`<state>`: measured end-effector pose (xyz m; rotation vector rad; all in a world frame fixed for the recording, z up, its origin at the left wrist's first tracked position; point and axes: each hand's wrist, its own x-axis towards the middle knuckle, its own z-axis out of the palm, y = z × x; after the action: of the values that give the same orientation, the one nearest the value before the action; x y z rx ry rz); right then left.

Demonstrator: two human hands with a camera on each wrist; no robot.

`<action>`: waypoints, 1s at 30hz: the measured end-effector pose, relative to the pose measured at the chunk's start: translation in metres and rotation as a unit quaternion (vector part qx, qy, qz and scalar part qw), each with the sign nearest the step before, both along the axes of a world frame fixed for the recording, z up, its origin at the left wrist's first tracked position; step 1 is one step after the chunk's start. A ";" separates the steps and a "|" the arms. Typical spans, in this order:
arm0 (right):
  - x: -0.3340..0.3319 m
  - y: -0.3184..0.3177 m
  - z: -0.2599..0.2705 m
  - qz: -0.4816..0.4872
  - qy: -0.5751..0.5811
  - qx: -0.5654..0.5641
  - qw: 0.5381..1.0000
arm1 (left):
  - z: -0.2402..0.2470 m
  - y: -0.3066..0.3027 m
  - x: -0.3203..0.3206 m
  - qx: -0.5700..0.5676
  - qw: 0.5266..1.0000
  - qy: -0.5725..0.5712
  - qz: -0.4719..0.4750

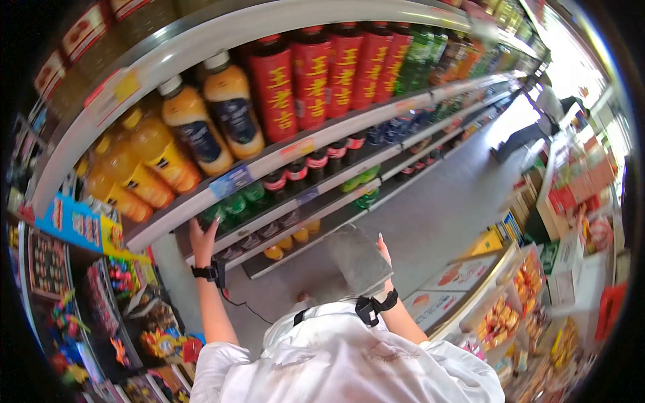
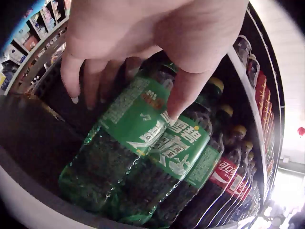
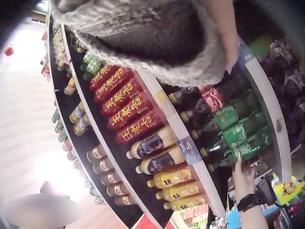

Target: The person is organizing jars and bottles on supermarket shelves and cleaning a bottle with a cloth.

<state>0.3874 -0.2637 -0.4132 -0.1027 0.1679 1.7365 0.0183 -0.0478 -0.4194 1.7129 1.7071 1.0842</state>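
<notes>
My left hand (image 1: 201, 243) reaches in at the near end of a lower shelf. In the left wrist view, its thumb lies on the green label of a soda bottle (image 2: 126, 124) while the fingers curl round behind the bottle's upper part. A second green soda bottle (image 2: 174, 148) stands right against it, with more bottles in the row behind. A grey fluffy cloth (image 1: 356, 260) is held in my right hand (image 1: 384, 255), away from the shelf. Up close in the right wrist view, the cloth (image 3: 143, 33) drapes in a fold, and most of the right hand is hidden.
Above the green bottles, a shelf holds orange drinks (image 1: 161, 151) and red-labelled bottles (image 1: 272, 91). Cola bottles (image 3: 212, 98) stand beside the green ones. Bagged snacks (image 1: 497, 322) and cartons (image 1: 447, 282) line the right side. Another person (image 1: 537, 121) is far down the aisle.
</notes>
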 end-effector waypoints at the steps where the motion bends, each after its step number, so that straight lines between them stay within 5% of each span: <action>1: 0.006 -0.012 -0.008 -0.007 0.017 -0.002 1.000 | -0.002 0.000 0.005 0.038 0.999 0.023 0.007; 4: 0.015 -0.040 -0.010 -0.043 0.051 -0.009 0.998 | -0.019 0.014 0.008 0.120 0.991 -0.053 -0.029; 7: 0.010 -0.052 0.015 -0.110 -0.060 -0.101 0.987 | -0.038 0.022 0.005 0.108 0.991 -0.074 -0.026; 10: 0.009 -0.061 0.031 -0.144 -0.045 -0.103 0.983 | -0.015 0.011 0.008 0.028 0.998 -0.051 -0.036; 13: 0.013 -0.066 0.036 -0.159 -0.038 -0.099 0.982 | -0.035 0.011 0.000 0.088 0.996 -0.029 -0.007; 18: 0.032 -0.061 0.038 -0.075 -0.058 -0.069 0.993 | -0.026 -0.008 0.007 0.080 0.987 -0.132 0.046; 24: 0.040 -0.017 0.041 0.022 -0.072 -0.054 0.996 | -0.031 -0.007 0.003 0.081 0.991 -0.071 0.086; 30: 0.043 0.008 0.051 0.050 -0.119 -0.055 0.990 | -0.085 0.024 -0.052 0.088 0.963 -0.238 0.088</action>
<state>0.4304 -0.2557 -0.3621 -0.4029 0.0837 1.7978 -0.0333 -0.0242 -0.5046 1.2678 1.5039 1.6182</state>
